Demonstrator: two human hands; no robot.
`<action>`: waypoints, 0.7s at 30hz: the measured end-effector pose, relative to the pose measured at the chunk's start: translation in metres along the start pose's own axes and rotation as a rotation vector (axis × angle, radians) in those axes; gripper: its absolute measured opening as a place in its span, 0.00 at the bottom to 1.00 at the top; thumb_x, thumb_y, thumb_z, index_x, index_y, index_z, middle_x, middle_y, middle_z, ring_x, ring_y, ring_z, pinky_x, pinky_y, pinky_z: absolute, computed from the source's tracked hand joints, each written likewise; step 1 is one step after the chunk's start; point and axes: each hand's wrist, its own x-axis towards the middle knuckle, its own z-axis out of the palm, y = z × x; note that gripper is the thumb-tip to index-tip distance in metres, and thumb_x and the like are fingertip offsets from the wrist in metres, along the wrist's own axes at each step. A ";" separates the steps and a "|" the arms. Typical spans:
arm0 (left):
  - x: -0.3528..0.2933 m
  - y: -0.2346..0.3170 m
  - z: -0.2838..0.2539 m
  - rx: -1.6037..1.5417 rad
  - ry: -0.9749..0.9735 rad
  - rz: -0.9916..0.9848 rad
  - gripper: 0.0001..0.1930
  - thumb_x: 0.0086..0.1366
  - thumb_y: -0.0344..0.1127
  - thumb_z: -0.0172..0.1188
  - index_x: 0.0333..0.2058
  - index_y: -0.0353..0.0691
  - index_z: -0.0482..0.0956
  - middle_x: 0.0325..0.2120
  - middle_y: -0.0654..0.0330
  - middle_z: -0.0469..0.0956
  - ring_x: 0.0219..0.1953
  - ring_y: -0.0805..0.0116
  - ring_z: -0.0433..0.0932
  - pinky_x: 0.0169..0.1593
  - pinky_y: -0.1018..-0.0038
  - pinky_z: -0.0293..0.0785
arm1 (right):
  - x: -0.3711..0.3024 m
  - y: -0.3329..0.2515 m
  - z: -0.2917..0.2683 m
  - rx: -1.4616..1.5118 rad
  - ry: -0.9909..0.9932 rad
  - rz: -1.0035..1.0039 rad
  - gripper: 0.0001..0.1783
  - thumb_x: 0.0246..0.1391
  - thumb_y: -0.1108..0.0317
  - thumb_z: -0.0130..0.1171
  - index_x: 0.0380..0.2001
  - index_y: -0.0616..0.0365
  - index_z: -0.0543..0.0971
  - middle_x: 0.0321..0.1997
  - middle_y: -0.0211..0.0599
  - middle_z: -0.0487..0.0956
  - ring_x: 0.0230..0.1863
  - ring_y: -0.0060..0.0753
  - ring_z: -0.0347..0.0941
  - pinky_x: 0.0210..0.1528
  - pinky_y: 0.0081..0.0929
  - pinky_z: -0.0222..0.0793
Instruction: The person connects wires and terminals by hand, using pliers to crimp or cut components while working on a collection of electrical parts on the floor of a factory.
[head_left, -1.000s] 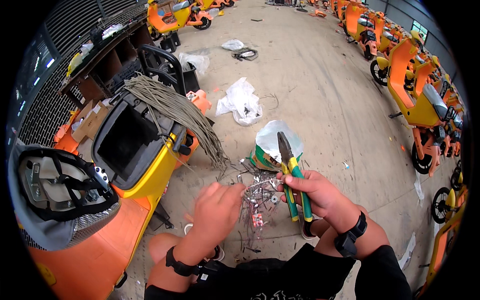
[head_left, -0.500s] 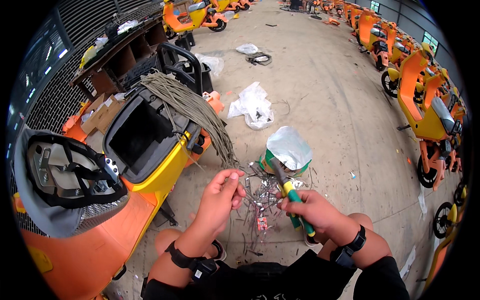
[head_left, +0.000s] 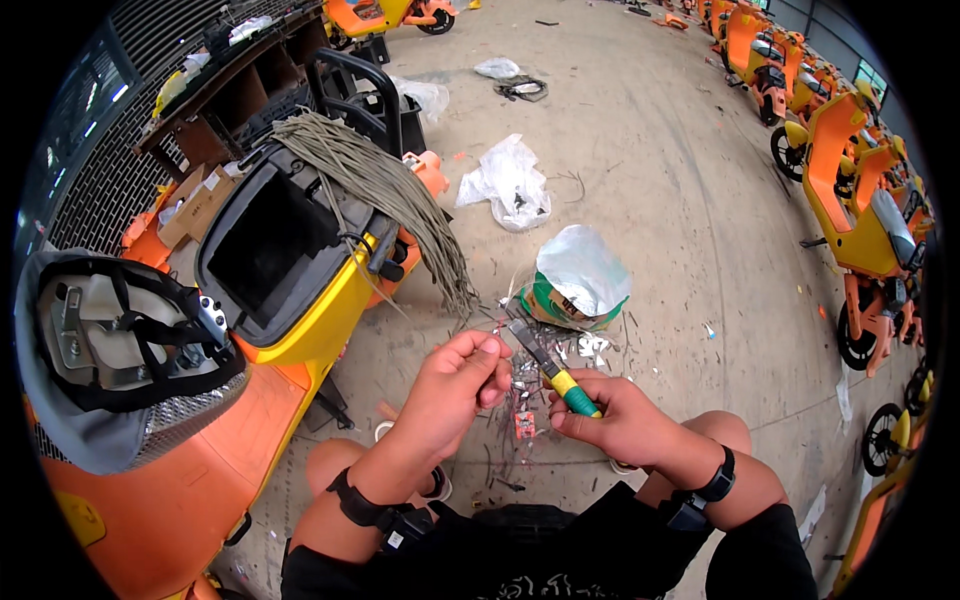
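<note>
In my right hand [head_left: 618, 418] is a pair of pliers [head_left: 566, 386] with green and yellow handles, my fingers wrapped round the grips. Its dark jaws point up and to the left, close by the fingertips of my left hand [head_left: 452, 392]. That hand is closed in a pinch; what it holds is too small to name, though a thin reddish bit shows at the fingertips. On the floor beneath lie scattered wire scraps [head_left: 497, 440] and a small red-and-white packet [head_left: 525, 424]. Just beyond stands a green bag [head_left: 570, 310] with its silvery lining folded open.
At my left stands a yellow-and-orange scooter [head_left: 330, 330] with a dark open bin [head_left: 270, 250]. A bundle of grey-green cord [head_left: 375, 190] drapes over it, beside a grey seat-like part [head_left: 130, 350]. White plastic [head_left: 508, 185] lies ahead; rows of scooters [head_left: 850, 190] line the right.
My left hand has moved slightly right, and the pliers' jaws have swung left toward its fingertips. The pliers' handles, spread before, now appear squeezed together. The view has shifted a little.
</note>
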 end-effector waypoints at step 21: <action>-0.006 0.007 0.004 0.144 -0.074 -0.180 0.11 0.71 0.34 0.51 0.37 0.32 0.77 0.19 0.66 0.71 0.20 0.82 0.61 0.26 0.84 0.58 | -0.007 0.006 -0.003 -0.158 0.046 -0.111 0.10 0.50 0.68 0.68 0.32 0.63 0.81 0.49 0.43 0.78 0.49 0.39 0.75 0.50 0.29 0.70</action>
